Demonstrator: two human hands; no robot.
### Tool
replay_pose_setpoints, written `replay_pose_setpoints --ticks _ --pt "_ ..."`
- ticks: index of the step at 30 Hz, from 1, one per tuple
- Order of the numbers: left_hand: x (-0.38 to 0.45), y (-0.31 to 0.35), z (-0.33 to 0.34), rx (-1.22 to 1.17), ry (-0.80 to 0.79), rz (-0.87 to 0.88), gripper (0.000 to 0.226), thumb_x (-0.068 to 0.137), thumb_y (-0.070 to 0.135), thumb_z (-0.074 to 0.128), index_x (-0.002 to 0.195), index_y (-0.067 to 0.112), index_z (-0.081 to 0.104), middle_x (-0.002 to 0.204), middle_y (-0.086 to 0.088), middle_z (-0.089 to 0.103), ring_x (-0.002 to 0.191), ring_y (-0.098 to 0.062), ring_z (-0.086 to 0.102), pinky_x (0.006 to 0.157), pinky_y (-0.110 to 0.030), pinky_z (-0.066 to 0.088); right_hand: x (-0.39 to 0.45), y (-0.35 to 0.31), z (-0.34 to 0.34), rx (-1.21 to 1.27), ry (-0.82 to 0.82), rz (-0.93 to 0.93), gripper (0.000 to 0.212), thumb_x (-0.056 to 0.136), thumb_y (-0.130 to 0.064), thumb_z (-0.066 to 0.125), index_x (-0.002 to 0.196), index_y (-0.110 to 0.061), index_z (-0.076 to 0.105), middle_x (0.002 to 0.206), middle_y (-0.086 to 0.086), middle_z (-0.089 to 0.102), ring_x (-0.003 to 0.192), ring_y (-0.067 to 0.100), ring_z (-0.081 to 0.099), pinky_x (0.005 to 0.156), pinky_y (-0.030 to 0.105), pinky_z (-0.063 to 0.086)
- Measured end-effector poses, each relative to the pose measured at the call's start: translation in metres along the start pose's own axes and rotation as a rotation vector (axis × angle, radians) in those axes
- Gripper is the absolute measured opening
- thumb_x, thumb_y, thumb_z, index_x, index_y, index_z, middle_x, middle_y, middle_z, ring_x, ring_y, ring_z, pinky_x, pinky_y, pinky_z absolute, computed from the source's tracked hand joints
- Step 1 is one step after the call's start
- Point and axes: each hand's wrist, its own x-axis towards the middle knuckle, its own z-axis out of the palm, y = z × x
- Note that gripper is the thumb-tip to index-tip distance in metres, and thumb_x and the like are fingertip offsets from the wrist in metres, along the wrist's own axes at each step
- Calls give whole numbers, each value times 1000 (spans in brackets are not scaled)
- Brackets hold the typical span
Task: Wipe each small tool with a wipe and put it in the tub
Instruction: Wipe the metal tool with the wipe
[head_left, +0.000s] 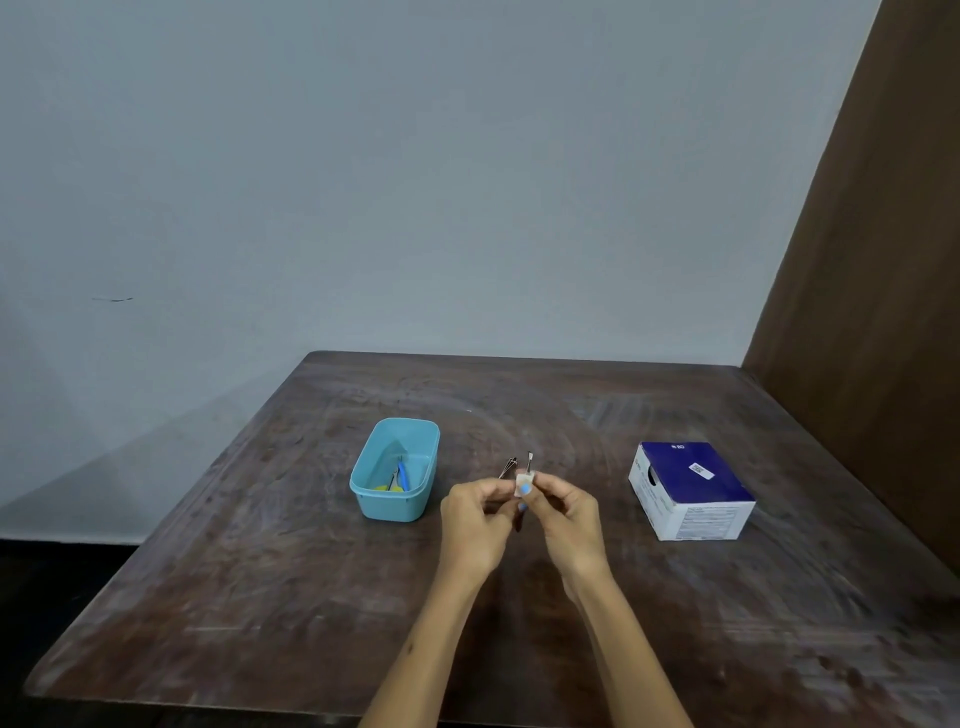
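Both hands are raised together just above the middle of the desk (311, 597), fingers curled inward toward one another. A small white wipe (521, 487) is pinched in the fingertips of the right hand (569, 512) and appears wrapped round a small metal tool (529, 464), whose flat tip is seen standing up and slightly away from the person above the wipe. The left hand (475, 525) is closed at the lower part of the same bundle; whether it grips the tool's handle or only the wipe cannot be told. A second thin metal tool (509, 467) is seen just beyond the left fingertips; whether it lies on the desk or is held is unclear. The blue tub (363, 483) stands to the left of the hands, nearer the left hand, with its long axis running away from the person; a blue-handled tool and something yellow already lie inside. It is judged that the wiped tool would most easily be carried leftward by the left hand. A blue and white box (691, 488) rests on the desk well to the right.
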Motion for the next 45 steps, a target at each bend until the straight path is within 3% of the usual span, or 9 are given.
replay_pose_setpoints --ticks 4,8,17,23,29,33,35,39,45 --pt "0 -2 3 -31 -16 -22 26 77 -3 68 93 16 74 81 4 74 75 -9 70 73 -31 59 0 -6 -2 -2 109 -50 43 80 -10 71 115 -28 55 86 2 73 85 6 67 74 15 45" --pt "0 -1 5 -40 -3 -20 25 77 -3 69 95 14 74 82 6 72 78 -8 70 75 -31 59 1 -8 -4 -26 118 -80 42 79 -12 73 108 -37 55 89 -2 74 93 6 66 85 23 46" --pt "-1 -8 6 -35 -44 -46 22 74 1 72 89 16 75 77 2 74 71 -13 70 74 -41 59 6 -10 -8 16 108 -62 39 80 -8 70 109 -27 53 91 3 73 93 17 66 82 24 46" --pt "2 -5 0 -10 -48 -13 26 76 -2 69 89 21 75 79 7 74 77 -6 70 74 -30 58 1 -2 -9 -42 50 -22 40 78 -7 72 109 -26 54 90 4 72 88 21 68 85 34 51" --pt "3 -8 0 24 -121 -95 19 72 3 76 89 10 74 76 -3 73 71 -16 69 76 -42 58 10 -14 -4 58 121 -16 42 81 -2 68 116 -18 51 90 5 69 87 14 65 78 21 47" --pt "12 1 -11 73 -86 -117 19 73 2 75 92 3 71 71 2 68 63 -3 65 66 -20 56 18 -30 -2 186 230 -35 34 81 -2 68 109 -17 54 86 4 69 82 11 64 75 18 44" --pt "26 9 -26 115 24 -128 16 73 1 74 89 2 71 72 -6 71 57 -4 61 63 -17 52 20 -35 -4 228 254 -55 30 80 -1 68 104 -14 56 85 5 68 78 9 62 73 19 46" --pt "68 17 -65 261 251 -181 10 73 -2 71 80 5 72 79 -14 73 71 -25 69 73 -32 56 16 -29 -7 214 274 -31 22 79 2 67 95 -11 60 85 6 68 78 11 62 78 25 47" --pt "107 9 -82 707 163 -369 15 73 0 67 65 1 53 93 -19 64 85 -34 66 73 -37 58 8 -12 -7 185 279 13 17 79 2 68 88 -11 63 80 5 69 69 6 63 69 17 49"
